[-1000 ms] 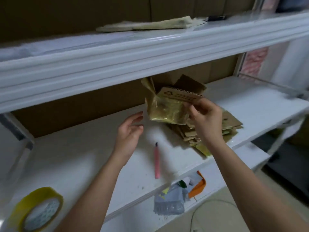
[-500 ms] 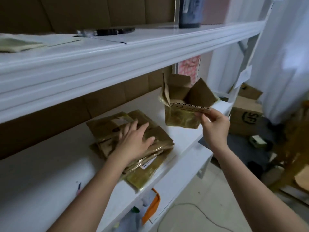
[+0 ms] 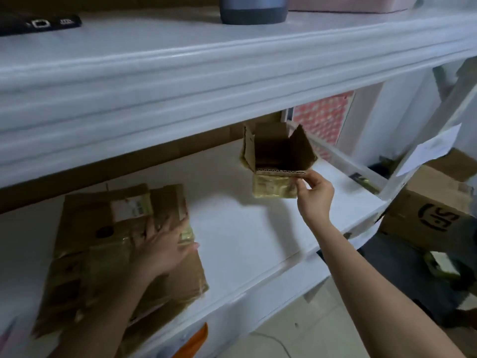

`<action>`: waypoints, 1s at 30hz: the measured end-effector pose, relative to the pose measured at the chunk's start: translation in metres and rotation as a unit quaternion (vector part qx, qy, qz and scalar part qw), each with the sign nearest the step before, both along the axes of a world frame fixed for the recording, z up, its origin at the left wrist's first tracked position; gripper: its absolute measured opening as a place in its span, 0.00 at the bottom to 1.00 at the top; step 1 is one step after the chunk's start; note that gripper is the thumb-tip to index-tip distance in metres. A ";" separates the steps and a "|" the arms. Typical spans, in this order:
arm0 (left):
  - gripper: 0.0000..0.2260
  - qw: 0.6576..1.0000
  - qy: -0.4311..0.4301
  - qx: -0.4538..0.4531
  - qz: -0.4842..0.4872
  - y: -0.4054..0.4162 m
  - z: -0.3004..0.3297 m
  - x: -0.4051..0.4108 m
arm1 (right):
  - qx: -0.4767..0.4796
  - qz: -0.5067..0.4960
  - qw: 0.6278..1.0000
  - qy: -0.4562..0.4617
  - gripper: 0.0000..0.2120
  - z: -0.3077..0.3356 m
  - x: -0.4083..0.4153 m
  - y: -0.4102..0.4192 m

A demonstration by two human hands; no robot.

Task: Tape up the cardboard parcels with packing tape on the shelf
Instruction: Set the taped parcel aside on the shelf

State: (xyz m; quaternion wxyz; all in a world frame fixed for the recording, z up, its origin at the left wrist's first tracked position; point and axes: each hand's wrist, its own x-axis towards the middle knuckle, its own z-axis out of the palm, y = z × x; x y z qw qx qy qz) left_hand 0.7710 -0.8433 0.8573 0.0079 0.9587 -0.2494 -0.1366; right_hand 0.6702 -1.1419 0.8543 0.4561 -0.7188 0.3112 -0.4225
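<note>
A small open cardboard box (image 3: 273, 161), its lower front shiny with tape, stands on the white shelf (image 3: 232, 223) at the right, flaps up. My right hand (image 3: 313, 195) pinches the near flap edge of this box. At the left lies a stack of flattened cardboard parcels (image 3: 85, 254) with glossy taped patches and a label. My left hand (image 3: 162, 249) rests flat on top of that stack, fingers spread. No tape roll is in view.
An upper white shelf (image 3: 232, 73) hangs low over the work space and carries a dark cylinder (image 3: 254, 9) and a black device (image 3: 38, 23). A brown carton with black print (image 3: 428, 215) stands on the floor at right. An orange item (image 3: 196, 342) sits below the shelf edge.
The view has swung right. My right hand has carried the open box to the right end of the shelf and set it down. My left hand moved onto the flat stack and stays there.
</note>
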 end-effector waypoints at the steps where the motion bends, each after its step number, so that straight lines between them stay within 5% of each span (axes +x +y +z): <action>1: 0.32 1.000 -0.002 0.002 0.006 -0.004 -0.001 0.001 | -0.003 0.009 1.000 0.001 0.10 -0.004 0.008 -0.009; 27: 0.34 0.998 0.009 0.021 0.065 -0.033 -0.027 0.036 | 0.018 0.063 0.997 0.047 0.09 -0.044 0.105 -0.138; 30: 0.35 0.997 0.010 0.023 0.069 -0.034 -0.027 0.037 | 0.070 0.049 0.995 0.048 0.17 -0.042 0.109 -0.143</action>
